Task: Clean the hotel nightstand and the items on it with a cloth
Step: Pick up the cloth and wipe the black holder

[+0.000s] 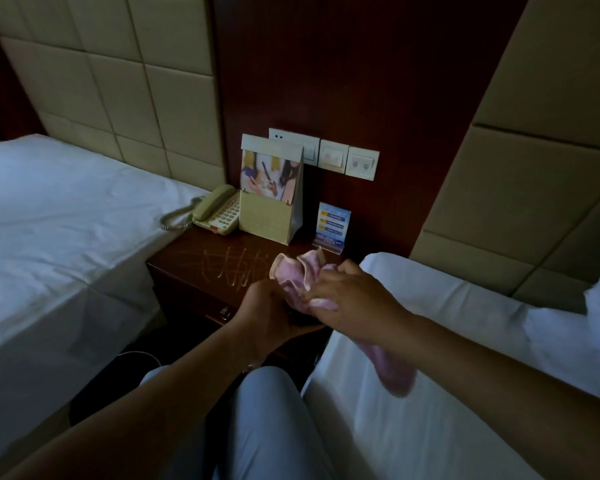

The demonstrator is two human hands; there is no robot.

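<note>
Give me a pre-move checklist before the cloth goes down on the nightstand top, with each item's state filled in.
1. Pink cloth in hand: ok, left hand and right hand both grip it.
2. Cloth bunched for wiping: not ok, one end hangs loose below the right hand.
3. Marks to wipe located: ok, pale scribbles on the nightstand front.
4. Front area free of items: ok, telephone, brochure stand and blue card sit at the back.
5. Cloth damp: cannot tell.
</note>
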